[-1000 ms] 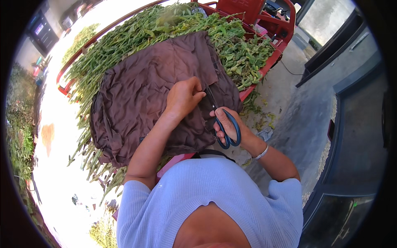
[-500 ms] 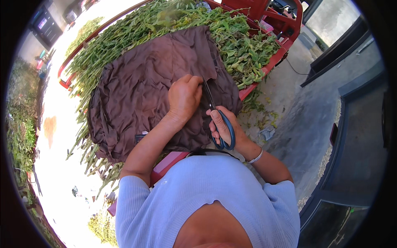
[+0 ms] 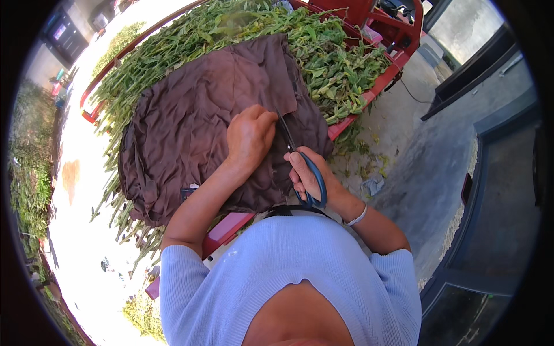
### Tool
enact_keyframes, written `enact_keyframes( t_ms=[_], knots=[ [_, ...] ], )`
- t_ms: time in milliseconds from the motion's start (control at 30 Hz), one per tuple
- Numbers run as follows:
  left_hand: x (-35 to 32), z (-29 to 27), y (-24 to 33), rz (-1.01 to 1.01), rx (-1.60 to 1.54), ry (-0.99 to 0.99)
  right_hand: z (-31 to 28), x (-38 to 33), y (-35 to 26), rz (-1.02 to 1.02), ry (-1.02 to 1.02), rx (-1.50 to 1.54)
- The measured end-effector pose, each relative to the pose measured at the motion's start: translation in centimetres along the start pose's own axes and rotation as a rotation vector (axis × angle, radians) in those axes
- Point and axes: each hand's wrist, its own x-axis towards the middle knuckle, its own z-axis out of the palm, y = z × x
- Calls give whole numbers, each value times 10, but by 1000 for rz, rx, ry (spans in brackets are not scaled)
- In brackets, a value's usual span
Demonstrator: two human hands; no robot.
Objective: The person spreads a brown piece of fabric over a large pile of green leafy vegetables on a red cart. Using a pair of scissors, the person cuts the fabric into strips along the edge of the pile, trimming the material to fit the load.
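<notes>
A wrinkled dark brown cloth (image 3: 184, 121) lies spread over a heap of cut green stalks. My left hand (image 3: 249, 137) is closed on the cloth, pinching it beside the scissor tips. Its fingertips are partly hidden behind the knuckles. In my right hand (image 3: 306, 173) I grip a pair of scissors (image 3: 317, 176) with blue handles and dark blades. The blades point up and away from me across the cloth, close to the left fingers and the cut-looking edge. A small dark label (image 3: 187, 192) shows on the cloth near my left forearm.
Green leafy stalks (image 3: 340, 63) fill the bed of a red cart, whose rail (image 3: 344, 127) runs along the right. A red bar (image 3: 229, 228) lies close to my waist. Concrete floor (image 3: 398, 167) and a dark door frame (image 3: 490, 173) stand to the right.
My left hand and the cloth have shifted slightly left. The right hand with the scissors has also moved a little to the left, staying close beside the left hand.
</notes>
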Motion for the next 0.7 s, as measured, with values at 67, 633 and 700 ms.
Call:
enact_keyframes(
  t_ms=[67, 633, 700],
  knots=[
    [1, -1, 1, 6, -9, -4, -2, -1, 3, -5, 5, -8],
    [2, -2, -4, -165, -191, -75, -5, 1, 9, 4, -15, 101],
    [2, 0, -3, -188, -235, -51, -9, 2, 14, -8, -51, 168]
  ],
)
